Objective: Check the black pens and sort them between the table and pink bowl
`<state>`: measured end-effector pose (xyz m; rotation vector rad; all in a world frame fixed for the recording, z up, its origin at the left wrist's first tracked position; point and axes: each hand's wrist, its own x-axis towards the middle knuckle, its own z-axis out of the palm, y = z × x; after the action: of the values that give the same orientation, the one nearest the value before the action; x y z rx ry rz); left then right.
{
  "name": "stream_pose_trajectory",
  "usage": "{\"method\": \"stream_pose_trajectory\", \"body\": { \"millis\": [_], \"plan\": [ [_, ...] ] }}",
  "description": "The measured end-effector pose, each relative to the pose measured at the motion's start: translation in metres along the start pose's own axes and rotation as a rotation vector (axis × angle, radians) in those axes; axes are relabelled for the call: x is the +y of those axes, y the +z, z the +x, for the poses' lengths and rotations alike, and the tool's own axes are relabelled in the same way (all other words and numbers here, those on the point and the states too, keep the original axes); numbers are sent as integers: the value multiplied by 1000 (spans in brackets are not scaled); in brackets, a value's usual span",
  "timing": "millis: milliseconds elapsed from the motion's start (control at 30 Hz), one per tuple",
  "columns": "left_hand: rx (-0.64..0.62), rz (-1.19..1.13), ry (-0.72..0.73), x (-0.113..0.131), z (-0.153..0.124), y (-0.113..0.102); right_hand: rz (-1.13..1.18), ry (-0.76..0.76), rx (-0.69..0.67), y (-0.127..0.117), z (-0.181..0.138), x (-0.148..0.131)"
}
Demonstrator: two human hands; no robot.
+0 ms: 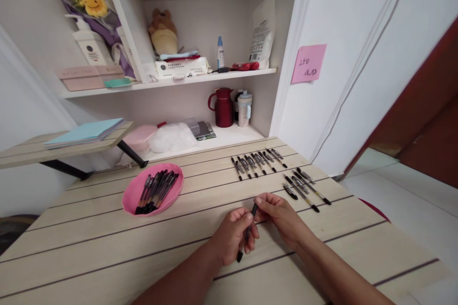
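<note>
A black pen [247, 232] is held at a slant over the table, its black end pointing down toward me. My left hand [234, 234] is closed around its barrel. My right hand [277, 214] pinches at the pen's upper end; the fingers partly hide what they grip there. To the right of my hands lie several uncapped pens [304, 189] with loose caps [289, 191] beside them. Farther back, a row of pens [252, 166] with caps next to them lies on the table. A pink scalloped bowl [129, 194] at the left holds a bundle of capped black pens [157, 191].
The slatted wooden table [171, 252] runs up to a white shelf unit [246, 138]. A small raised stand [21, 150] with blue paper [86, 132] is at left. On the shelves are a red jug [223, 108], a cup [244, 110] and a plush toy [163, 33].
</note>
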<state>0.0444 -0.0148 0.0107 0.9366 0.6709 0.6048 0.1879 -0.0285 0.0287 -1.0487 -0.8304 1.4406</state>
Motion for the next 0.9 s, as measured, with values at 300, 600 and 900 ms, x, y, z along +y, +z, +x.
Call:
{"method": "stream_pose_trajectory", "body": {
  "millis": [300, 600, 900],
  "plan": [
    [-65, -18, 6, 2, 2, -4, 16, -17, 5, 3, 0, -1],
    [-138, -72, -101, 7, 1, -10, 80, -79, -136, 5, -4, -4],
    [-155, -110, -92, 6, 0, -12, -20, -63, -47, 2, 0, -1]
  ]
}}
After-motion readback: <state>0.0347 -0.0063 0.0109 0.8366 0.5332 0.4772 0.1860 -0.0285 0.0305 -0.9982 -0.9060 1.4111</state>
